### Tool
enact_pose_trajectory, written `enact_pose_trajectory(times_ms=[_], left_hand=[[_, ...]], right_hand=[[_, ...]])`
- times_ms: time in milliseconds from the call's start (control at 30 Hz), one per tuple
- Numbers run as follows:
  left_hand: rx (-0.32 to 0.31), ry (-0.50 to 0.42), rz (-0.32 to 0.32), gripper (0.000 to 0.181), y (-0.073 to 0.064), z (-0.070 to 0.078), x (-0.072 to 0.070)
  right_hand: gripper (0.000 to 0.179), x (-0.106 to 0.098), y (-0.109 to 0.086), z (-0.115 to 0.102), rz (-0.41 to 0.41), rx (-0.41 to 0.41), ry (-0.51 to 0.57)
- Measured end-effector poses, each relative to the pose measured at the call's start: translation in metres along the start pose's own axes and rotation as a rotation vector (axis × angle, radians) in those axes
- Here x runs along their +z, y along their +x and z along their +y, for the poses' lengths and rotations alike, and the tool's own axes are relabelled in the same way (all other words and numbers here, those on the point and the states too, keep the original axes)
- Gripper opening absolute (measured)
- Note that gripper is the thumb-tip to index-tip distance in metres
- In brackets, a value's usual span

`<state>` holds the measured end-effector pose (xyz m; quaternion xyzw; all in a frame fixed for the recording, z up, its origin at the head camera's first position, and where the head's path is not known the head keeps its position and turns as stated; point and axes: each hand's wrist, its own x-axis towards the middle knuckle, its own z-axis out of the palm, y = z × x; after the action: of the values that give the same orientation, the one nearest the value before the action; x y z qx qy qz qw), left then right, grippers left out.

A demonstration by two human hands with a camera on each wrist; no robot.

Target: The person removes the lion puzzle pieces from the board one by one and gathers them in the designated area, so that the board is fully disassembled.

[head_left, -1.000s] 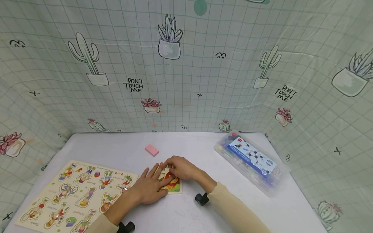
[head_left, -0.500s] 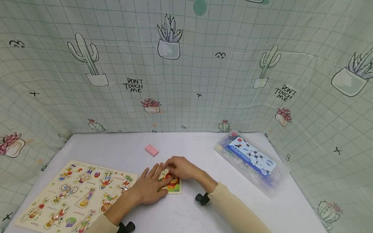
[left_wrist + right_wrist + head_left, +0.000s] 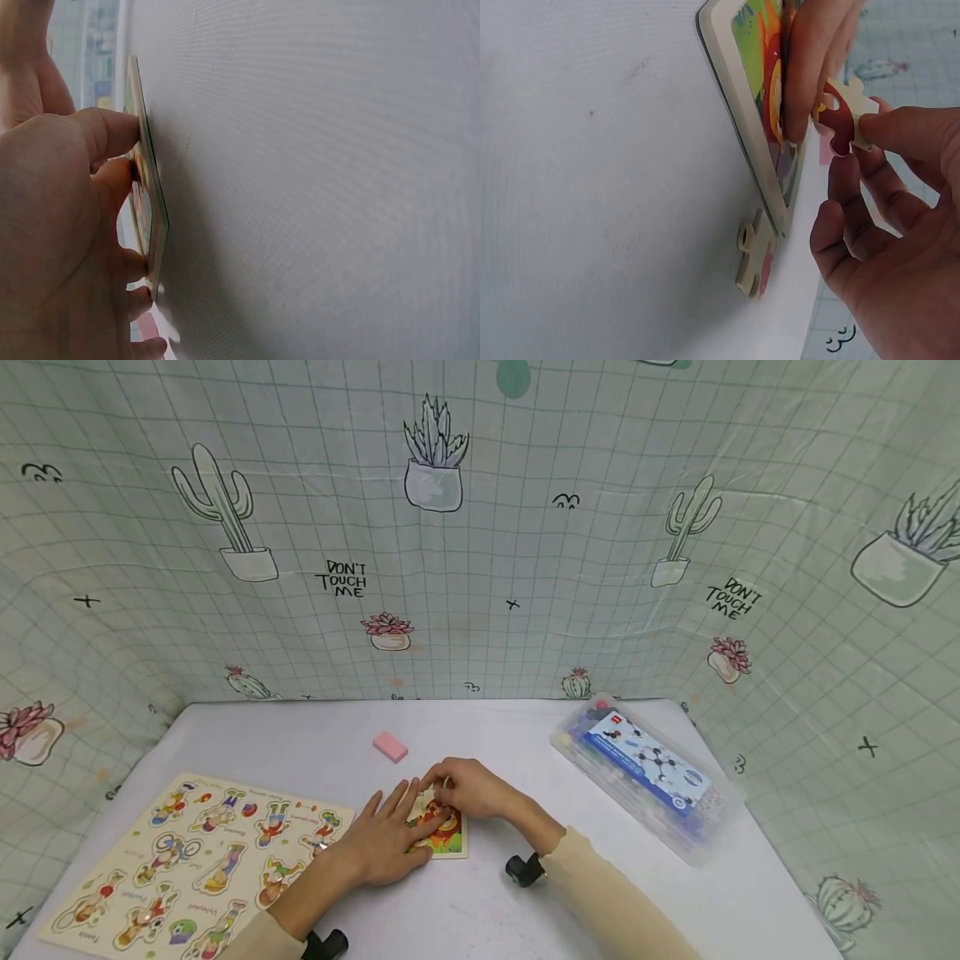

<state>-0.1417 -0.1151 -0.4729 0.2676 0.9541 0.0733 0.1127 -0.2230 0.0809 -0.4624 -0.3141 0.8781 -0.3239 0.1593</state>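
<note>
A small framed jigsaw puzzle (image 3: 451, 847) with a red, yellow and green picture lies on the white table. My left hand (image 3: 386, 847) rests on it with fingers spread; the left wrist view shows its thumb (image 3: 112, 133) at the puzzle's edge and its fingertips on the face. My right hand (image 3: 472, 789) is over the far right corner. In the right wrist view, it pinches a red and cream jigsaw piece (image 3: 843, 124) between thumb and fingers, just above the puzzle. Another loose jigsaw piece (image 3: 754, 262) lies on the table beside the frame's corner.
A large cream puzzle board (image 3: 131, 862) with sports figures lies at the left, partly under my left forearm. A pink block (image 3: 391, 747) sits behind the puzzle. At the right stands a clear plastic box (image 3: 600, 771) with a blue label.
My right hand has shifted very slightly away from me, uncovering a little more of the picture. The left hand stays in place on the puzzle.
</note>
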Motion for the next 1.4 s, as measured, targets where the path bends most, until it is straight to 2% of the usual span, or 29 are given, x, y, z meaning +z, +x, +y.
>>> enact_pose_trajectory(times_ms=[633,1033,1200,1400], left_hand=[[-0.012,-0.019,0.009,0.053,-0.001,0.002,-0.002],[-0.026,-0.026,0.014,0.053,0.002,0.000,0.003],[-0.027,-0.028,0.021,0.053,0.002,-0.001,0.003],[-0.020,-0.039,0.021,0.054,0.001,-0.001,0.003]], right_hand=[[0.022,-0.023,-0.016,0.010,0.036,-0.035,-0.020],[0.019,-0.041,-0.036,0.039,0.069,0.029,0.023],[0.017,-0.045,-0.043,0.053,0.059,0.040,0.030],[0.013,-0.048,-0.049,0.071,0.016,0.121,0.111]])
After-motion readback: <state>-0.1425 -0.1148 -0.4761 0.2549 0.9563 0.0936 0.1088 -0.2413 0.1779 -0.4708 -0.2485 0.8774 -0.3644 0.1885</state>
